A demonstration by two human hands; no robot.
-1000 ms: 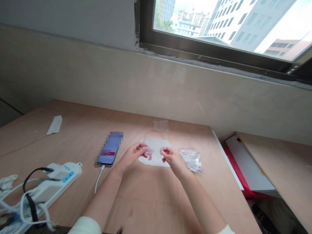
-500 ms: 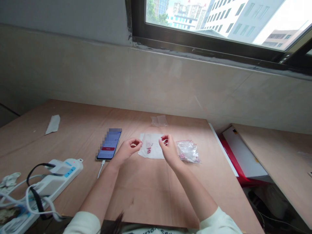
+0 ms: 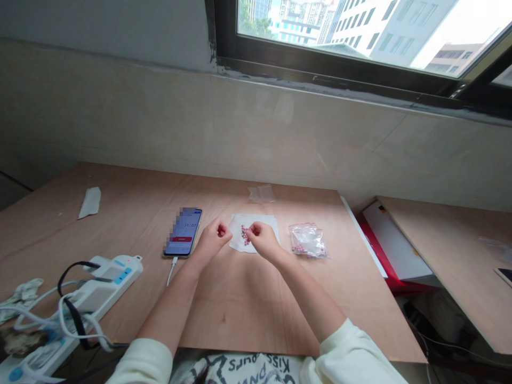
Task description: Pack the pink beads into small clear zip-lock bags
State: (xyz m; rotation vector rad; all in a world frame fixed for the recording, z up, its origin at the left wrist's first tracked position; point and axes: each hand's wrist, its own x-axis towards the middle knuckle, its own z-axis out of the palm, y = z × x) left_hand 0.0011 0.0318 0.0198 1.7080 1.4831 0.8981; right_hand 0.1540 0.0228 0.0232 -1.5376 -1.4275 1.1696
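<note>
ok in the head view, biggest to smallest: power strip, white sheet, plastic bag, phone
Power strip: largest, though nearer the camera, so unsure.
White sheet: next.
Plastic bag and phone: look alike, smallest.

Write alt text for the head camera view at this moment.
The left hand and right hand meet over a white tissue on a wooden table, the right fingers at small pink beads. A plastic bag lies to the right; a phone and power strip lie left.

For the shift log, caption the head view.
Left hand and right hand reach over small pink pieces on a white sheet, a plastic bag beside them.
</note>
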